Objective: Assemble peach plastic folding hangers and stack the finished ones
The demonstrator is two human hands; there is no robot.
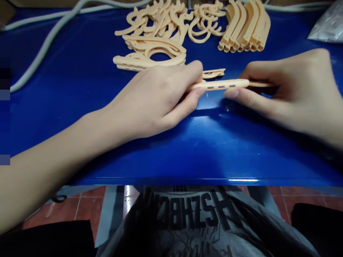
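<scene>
A cream plastic hanger piece (222, 84) with a row of small slots is held level just above the blue table. My left hand (158, 98) is closed on its left end, thumb below and fingers over the top. At the right end, my right hand (292, 91) is closed, its thumb just under the slotted edge. A thin cream strip (261, 84) runs from that end into the right fingers, which partly hide it. Another cream part (214, 73) shows right behind the piece; whether the two are joined I cannot tell.
Beyond my left hand lie stacked cream hanger pieces (150, 62). Behind them are piles of curved parts (160, 21) and hooks (200, 34), then a row of curved arms (243, 28). A white cable (45, 46) crosses the left; a clear plastic bag (328, 26) sits far right.
</scene>
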